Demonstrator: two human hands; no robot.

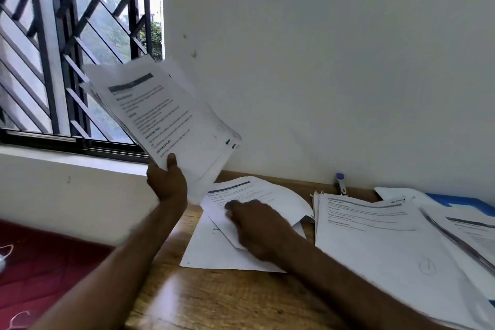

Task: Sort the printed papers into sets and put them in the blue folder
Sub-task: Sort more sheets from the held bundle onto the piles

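My left hand (167, 179) grips a fanned stack of printed papers (163, 112) by its lower edge and holds it raised above the desk, tilted to the left. My right hand (254, 225) lies blurred on a small pile of loose printed sheets (254, 193) on the wooden desk (219, 300); whether it holds a sheet cannot be told. A larger set of printed papers (375, 236) lies to the right. The blue folder (460, 202) shows under more sheets at the far right, mostly covered.
A stapler (340, 184) stands against the white wall behind the papers. A barred window (75, 48) fills the upper left. A dark red cloth (45, 268) with a white cord lies left of the desk.
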